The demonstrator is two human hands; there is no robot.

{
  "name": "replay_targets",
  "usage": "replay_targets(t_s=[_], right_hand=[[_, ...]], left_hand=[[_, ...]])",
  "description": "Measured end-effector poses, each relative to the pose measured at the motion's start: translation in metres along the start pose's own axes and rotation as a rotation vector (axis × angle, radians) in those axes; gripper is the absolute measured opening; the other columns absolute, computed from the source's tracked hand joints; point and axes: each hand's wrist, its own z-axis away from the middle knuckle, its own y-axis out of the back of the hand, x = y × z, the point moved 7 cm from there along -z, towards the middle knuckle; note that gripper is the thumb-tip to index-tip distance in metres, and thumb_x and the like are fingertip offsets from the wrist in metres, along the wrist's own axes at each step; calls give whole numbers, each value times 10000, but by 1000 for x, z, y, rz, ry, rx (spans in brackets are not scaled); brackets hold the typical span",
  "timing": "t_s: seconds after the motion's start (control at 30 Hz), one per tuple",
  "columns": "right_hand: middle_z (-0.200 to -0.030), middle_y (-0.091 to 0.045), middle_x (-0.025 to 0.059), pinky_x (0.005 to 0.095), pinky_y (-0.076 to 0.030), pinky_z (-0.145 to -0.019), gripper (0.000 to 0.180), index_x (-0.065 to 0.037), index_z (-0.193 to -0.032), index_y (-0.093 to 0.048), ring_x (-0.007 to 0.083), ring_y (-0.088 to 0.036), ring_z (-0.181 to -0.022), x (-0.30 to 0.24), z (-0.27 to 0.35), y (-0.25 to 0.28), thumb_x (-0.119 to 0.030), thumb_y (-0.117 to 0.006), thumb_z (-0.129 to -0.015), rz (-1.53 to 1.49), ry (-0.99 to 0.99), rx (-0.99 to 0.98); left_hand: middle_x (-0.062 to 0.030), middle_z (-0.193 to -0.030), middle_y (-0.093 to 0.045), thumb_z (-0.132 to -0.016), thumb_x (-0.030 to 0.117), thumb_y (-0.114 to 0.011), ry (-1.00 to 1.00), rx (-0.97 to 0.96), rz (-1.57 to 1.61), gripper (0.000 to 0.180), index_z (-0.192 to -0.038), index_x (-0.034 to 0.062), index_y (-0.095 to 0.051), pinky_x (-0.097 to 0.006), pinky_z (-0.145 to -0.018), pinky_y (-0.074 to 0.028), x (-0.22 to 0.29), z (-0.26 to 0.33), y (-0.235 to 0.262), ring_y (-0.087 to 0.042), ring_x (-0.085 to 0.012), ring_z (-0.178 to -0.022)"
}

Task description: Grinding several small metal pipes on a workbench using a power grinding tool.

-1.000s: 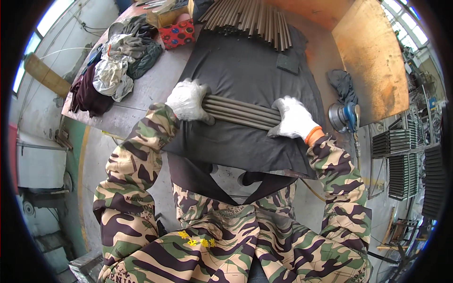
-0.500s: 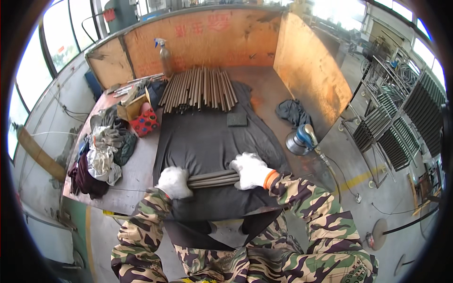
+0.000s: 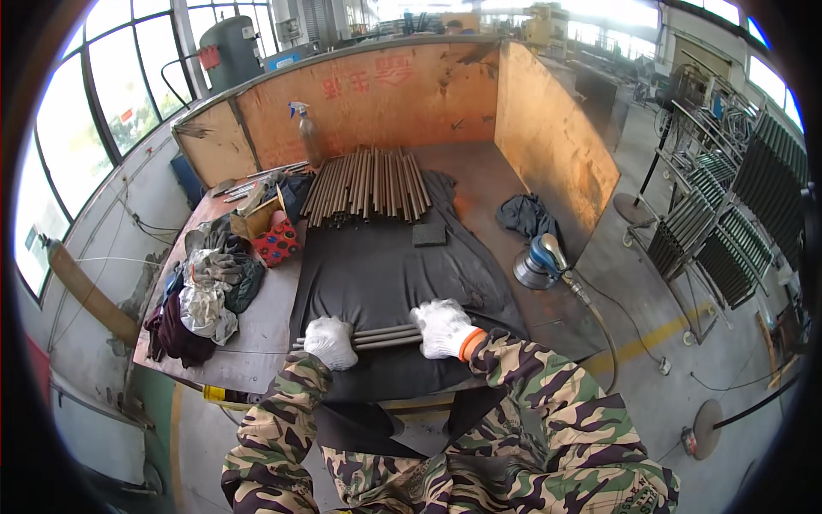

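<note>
Both my hands wear white knit gloves and grip a small bundle of thin metal tubes (image 3: 384, 337) lying crosswise near the table's front edge. My left hand (image 3: 330, 343) is closed around the left end, with tube tips poking out past it. My right hand (image 3: 443, 328) is wrapped over the right end. A black cloth (image 3: 377, 265) spreads under the bundle. Farther back on that cloth lies a wide row of brownish metal tubes (image 3: 366, 184), pointing away from me. A small dark rectangular block (image 3: 429, 235) rests in front of the row's right side.
Rags (image 3: 205, 287) and a red patterned box (image 3: 276, 245) lie on the left. A spray bottle (image 3: 308, 137) stands behind. At right are a round sander (image 3: 541, 262) with its hose and a dark cloth (image 3: 527, 214). Wooden boards (image 3: 368, 94) wall the far side; racks (image 3: 715, 218) stand beyond.
The whole view has shifted, so the table sits slightly lower. My left hand has moved inward along the bundle, whose left tips now show past it. Both hands still hold the tubes.
</note>
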Motion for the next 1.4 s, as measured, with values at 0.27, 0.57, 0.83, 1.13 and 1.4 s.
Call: replay_targets(t_s=[0.27, 0.57, 0.83, 1.13, 1.4], right_hand=[[-1131, -740, 153, 458, -561, -946, 413, -83, -1097, -710, 340, -711, -1090, -13, 10, 21, -253, -770, -725, 61, -15, -46], [-1510, -501, 256, 558, -368, -1198, 986, 30, -1492, -460, 454, -446, -1439, 63, 84, 19, -501, -853, -760, -56, -52, 546], [-1594, -416, 309, 574, -217, -1288, 969, 67, -1536, -420, 488, -329, -1526, 70, 140, -15, -507, -783, -845, 39, -49, 137], [-1428, -583, 241, 501, -443, -1164, 798, 34, -1469, -515, 376, -551, -1374, 55, 136, 45, -236, -871, -809, -618, -138, 480], [-1014, -726, 78, 316, -592, -815, 431, 17, -1203, -654, 168, -711, -881, -25, -22, 109, 14, -802, -798, -2010, 15, 637]], left_hand=[[-152, -886, -726, -692, 269, -801, 36, 269, -108, 310, -893, 68, -679, -480, -795, -573, 4, 50, 18, -731, -359, -881], [-217, -944, -746, -799, 269, -743, 341, 161, 265, 323, -1035, 55, -689, -518, -835, -580, -54, 89, 30, -731, -427, -935], [-232, -920, -740, -779, 221, -727, 303, -31, 186, 279, -1006, 61, -710, -511, -826, -583, -50, 105, -11, -731, -434, -916], [-196, -877, -742, -736, 228, -772, 278, 191, 371, 359, -1055, 79, -705, -486, -811, -590, -52, 107, 26, -736, -417, -892], [-155, -1003, -756, -741, 199, -790, 19, 411, 1136, 458, -1165, 65, -678, -392, -862, -592, 40, -20, 52, -753, -294, -938]])
